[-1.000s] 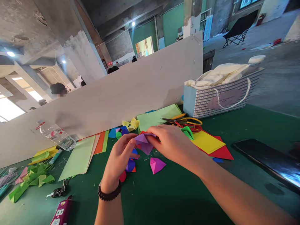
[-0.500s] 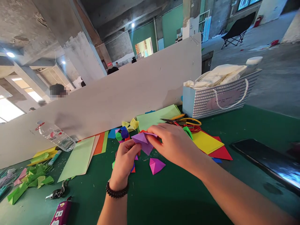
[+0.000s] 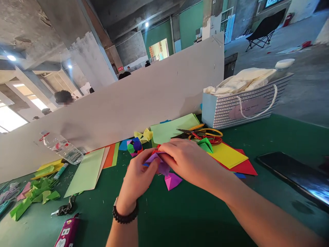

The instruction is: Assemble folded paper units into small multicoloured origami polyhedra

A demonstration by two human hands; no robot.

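Note:
Both hands pinch a piece of folded purple paper (image 3: 163, 168) above the green table. My left hand (image 3: 137, 175), with a dark bead bracelet on its wrist, grips the paper's left side between thumb and fingers. From the right, my right hand (image 3: 182, 159) closes on the upper edge, its fingertips partly hidden. Just below lies a magenta folded paper piece (image 3: 172, 181). Behind my left hand sits a many-coloured folded paper ball (image 3: 134, 146), beside a pale yellow folded piece (image 3: 144, 136). A green folded piece (image 3: 205, 145) rests near my right wrist.
Scissors (image 3: 197, 134) lie behind my right hand, near yellow paper sheets (image 3: 228, 156). A striped paper bag (image 3: 236, 106) stands back right, with a phone (image 3: 290, 175) in front. Leftward are pale green sheets (image 3: 86, 171), a water bottle (image 3: 61, 147) and green paper scraps (image 3: 38, 192). A white partition (image 3: 144, 96) stands behind.
My left hand has moved up and closer to my right hand, its thumb now over the purple paper. Less of the paper shows, and it is turned between my fingers.

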